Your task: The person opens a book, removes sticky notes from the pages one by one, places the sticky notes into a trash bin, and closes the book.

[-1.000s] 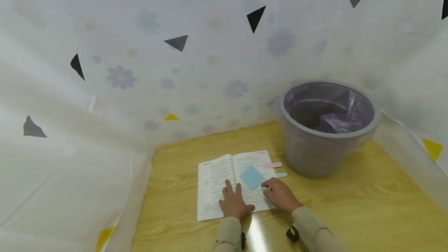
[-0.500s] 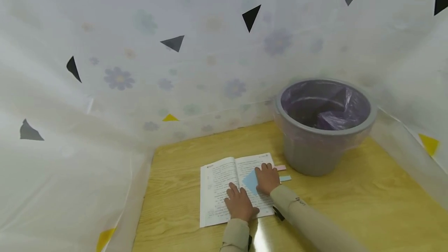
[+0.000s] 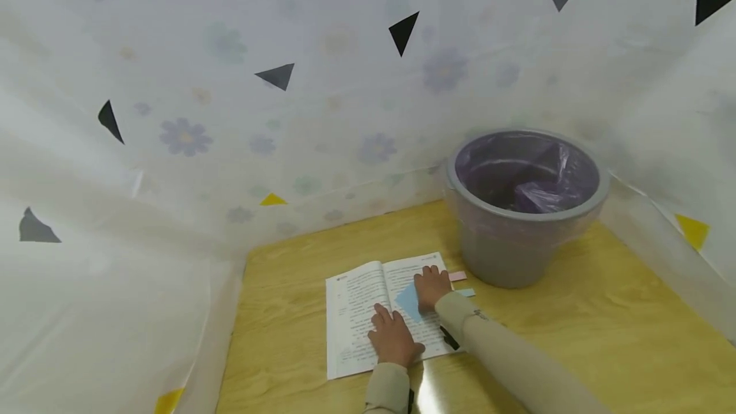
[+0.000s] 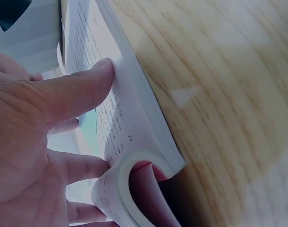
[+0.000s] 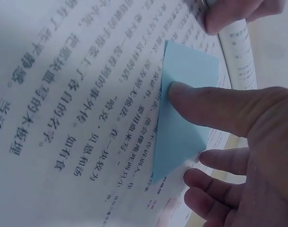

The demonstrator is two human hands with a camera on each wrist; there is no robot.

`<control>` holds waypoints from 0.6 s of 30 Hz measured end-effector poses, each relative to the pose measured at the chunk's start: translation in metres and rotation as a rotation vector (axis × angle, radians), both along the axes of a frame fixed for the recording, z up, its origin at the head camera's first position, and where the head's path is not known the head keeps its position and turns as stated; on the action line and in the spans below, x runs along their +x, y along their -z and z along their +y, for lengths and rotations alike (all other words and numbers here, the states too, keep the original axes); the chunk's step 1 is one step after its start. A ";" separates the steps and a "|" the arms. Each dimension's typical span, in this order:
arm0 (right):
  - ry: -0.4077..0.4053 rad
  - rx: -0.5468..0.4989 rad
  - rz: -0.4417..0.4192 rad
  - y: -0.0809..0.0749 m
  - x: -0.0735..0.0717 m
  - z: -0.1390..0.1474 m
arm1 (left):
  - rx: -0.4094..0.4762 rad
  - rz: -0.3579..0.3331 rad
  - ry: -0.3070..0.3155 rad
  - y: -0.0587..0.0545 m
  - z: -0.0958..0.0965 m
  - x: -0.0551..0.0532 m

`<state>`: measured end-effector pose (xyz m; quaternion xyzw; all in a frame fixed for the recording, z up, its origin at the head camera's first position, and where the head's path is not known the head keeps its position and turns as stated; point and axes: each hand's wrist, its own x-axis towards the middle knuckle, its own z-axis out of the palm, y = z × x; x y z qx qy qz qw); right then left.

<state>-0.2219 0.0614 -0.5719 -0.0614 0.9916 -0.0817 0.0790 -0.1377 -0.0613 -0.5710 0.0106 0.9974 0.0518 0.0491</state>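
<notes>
An open book (image 3: 356, 299) lies on the wooden table, pages printed with text. My left hand (image 3: 393, 338) is spread over its lower middle, fingers extended; in the left wrist view the thumb (image 4: 82, 90) rests on the page by the lower edge, other fingers near the curved page fold. A blue paper note (image 5: 189, 118) lies on the right-hand page. My right hand (image 3: 432, 287) is over it, hiding part of it in the head view. In the right wrist view its thumb (image 5: 210, 106) presses on the note, the other fingers bent at the note's edge.
Pink (image 3: 457, 276) and pale teal (image 3: 467, 292) tabs stick out from the book's right edge. A grey bucket (image 3: 506, 248) with a purple plastic liner stands behind to the right. A white flower-patterned sheet (image 3: 333, 120) surrounds the table (image 3: 287, 312).
My right hand has moved from the page's lower right edge up and left onto the blue note, and stays there. The left hand remains on the book. The head view has shifted slightly.
</notes>
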 end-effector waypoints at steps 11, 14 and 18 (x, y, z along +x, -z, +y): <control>0.012 -0.029 -0.044 0.014 -0.003 0.006 | -0.013 -0.022 -0.002 0.000 -0.002 0.007; 0.020 -0.049 -0.040 0.014 -0.007 0.007 | -0.015 -0.007 -0.010 0.000 -0.001 0.005; 0.043 -0.145 0.021 0.011 -0.011 0.007 | 0.010 -0.007 -0.026 -0.001 -0.001 0.000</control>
